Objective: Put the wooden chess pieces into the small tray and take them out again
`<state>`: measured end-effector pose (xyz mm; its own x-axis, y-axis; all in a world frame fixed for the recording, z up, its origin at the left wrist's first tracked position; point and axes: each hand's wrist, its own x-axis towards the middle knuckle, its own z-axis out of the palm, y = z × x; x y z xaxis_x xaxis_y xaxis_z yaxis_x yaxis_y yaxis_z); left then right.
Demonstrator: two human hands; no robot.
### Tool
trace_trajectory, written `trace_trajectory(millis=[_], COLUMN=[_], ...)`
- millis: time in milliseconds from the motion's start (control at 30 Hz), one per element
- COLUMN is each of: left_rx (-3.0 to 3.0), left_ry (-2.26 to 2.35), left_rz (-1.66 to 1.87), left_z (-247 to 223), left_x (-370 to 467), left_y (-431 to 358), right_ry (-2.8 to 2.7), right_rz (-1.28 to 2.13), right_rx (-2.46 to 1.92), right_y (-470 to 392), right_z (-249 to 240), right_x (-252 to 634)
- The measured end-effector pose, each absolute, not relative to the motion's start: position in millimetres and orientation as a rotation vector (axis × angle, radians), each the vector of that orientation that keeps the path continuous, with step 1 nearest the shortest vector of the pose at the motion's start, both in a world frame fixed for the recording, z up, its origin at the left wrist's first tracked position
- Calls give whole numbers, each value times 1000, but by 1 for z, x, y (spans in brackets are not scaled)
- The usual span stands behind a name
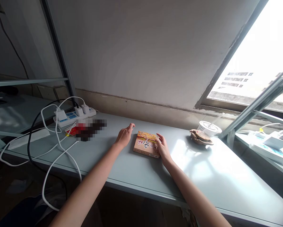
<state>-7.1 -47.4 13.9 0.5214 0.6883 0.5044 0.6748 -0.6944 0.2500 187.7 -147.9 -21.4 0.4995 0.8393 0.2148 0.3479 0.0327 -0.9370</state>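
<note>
1. The box lies flat on the bench, printed face up, between the two hands and just beside the right fingers. Flat on its broad side, it looks stable without being gripped.
2. The right hand has its fingers loosely open along the box's right side, thumb nearer the person; they seem placed to steady that edge. Whether they press on it, I cannot tell.
3. The left hand is to the left of the box, apart from it, fingers partly curled and the foremost pointing ahead. Whether the tips meet or pinch anything is unclear; the gap leaves the box's left side uncovered.
4. Well right of the right fingers, a lidded plastic cup is at a brown dish, which probably serves as its rest.
5. Well left of the left fingers is a power strip with plugged-in chargers.
</note>
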Motion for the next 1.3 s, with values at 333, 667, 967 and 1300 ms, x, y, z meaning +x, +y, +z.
trace_trajectory(millis=[333,667,967,1300], left_rx=[2532,2182,1962,2156], left_ry=[1118,1096,876,1407], left_rz=[970,644,1266,1737], left_z=[7,-14,24,29], left_x=[-6,13,6,-21], left_y=[-46,-41,-66,-47], right_ry=[-986,-979,-1330,-1165], right_rz=[615,639,274,54], right_rx=[-1595,-1401,-1158,-1551], right_y=[-154,-154,-177,-157], right_z=[-7,-1,30,7], right_x=[181,176,156,195])
